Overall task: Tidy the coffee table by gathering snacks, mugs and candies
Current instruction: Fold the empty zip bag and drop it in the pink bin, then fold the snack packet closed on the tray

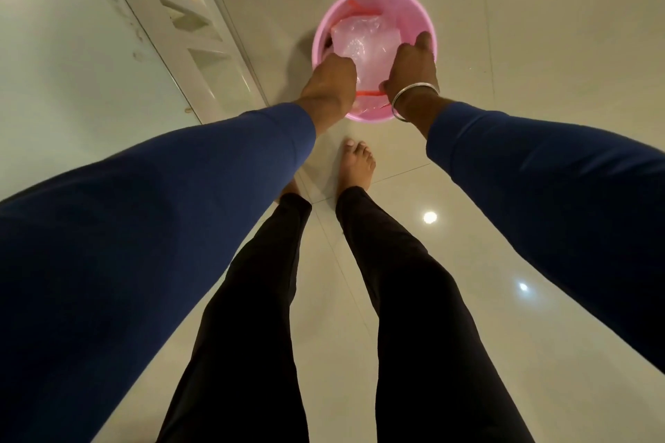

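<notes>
A pink plastic bin (421, 16) stands on the tiled floor in front of my feet. Inside it lies a clear plastic bag (367, 43) with a red strip along its near edge. My left hand (333, 77) is closed on the bag's left side, over the bin's near rim. My right hand (414, 63), with a silver bangle on the wrist, grips the bag's right side, its fingers reaching down into the bin. What is inside the bag is too blurred to make out.
Glossy beige floor tiles (539, 119) spread to the right and behind the bin. A white lattice frame (187, 29) and a pale glass-like surface (64, 65) run along the left. My bare feet (356, 164) stand just short of the bin.
</notes>
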